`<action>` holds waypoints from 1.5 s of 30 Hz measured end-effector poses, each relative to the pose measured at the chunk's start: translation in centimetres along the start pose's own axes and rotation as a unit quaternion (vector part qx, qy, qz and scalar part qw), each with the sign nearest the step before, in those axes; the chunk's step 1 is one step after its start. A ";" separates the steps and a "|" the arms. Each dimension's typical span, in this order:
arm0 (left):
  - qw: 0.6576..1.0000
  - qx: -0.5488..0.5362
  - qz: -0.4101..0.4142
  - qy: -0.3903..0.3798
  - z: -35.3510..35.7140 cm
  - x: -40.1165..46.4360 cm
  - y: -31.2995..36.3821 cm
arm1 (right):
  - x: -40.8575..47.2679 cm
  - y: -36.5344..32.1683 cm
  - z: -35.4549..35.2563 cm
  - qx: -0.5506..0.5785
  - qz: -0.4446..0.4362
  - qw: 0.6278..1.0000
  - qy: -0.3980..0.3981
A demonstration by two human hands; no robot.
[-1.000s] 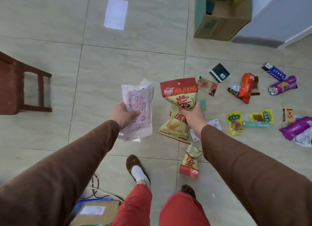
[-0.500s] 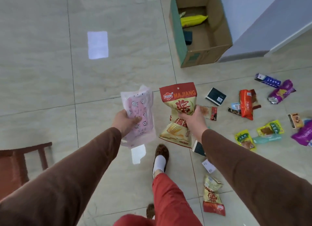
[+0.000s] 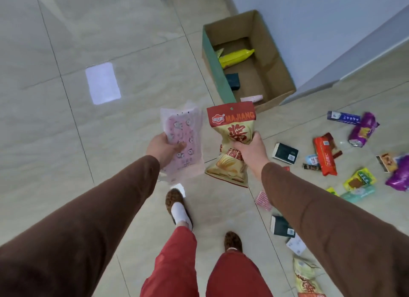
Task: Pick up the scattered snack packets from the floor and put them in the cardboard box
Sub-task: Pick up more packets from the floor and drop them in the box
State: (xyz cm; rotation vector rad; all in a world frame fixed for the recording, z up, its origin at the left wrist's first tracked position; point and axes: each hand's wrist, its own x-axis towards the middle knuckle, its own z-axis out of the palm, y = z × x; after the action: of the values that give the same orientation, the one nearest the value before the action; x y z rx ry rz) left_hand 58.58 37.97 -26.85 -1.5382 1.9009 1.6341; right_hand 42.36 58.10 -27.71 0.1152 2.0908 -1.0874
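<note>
The left hand (image 3: 162, 149) grips a pink packet (image 3: 183, 141); the right hand (image 3: 250, 150) squeezes a red-and-yellow MAJIANG packet (image 3: 232, 141) at its middle — both are held short of the cardboard box (image 3: 274, 53). Best to carry them over the opening before letting go. Inside lie a yellow packet (image 3: 236, 57), a dark small box (image 3: 232, 80) and a pink item (image 3: 252, 98) — other packets lie on the floor.

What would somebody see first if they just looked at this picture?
Two snack packets held up in the middle: a pink packet in the left hand and a red and yellow MAJIANG bag in the right hand. Just beyond them stands the open cardboard box, and colourful packets lie scattered on the floor to the right.
</note>
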 end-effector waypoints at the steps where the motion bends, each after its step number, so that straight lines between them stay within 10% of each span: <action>1: 1.000 0.004 0.002 -0.010 -0.8 1.3 1.1 | 0.7 -1.0 0.4 0.007 0.008 1.000 0.008; 30: 0.916 0.313 0.177 -0.176 11.9 38.1 37.8 | 33.0 -14.9 -5.9 0.276 0.161 0.918 0.235; 45: 0.682 0.549 0.405 -0.265 12.1 37.9 37.6 | 27.4 -15.3 -2.5 -0.033 0.146 0.956 0.253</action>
State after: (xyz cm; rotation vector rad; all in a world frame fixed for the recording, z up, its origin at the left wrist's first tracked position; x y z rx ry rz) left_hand 7.21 20.89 -35.19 0.2843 2.4575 0.5373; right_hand 15.44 43.31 -34.88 0.7138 2.4508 -0.8660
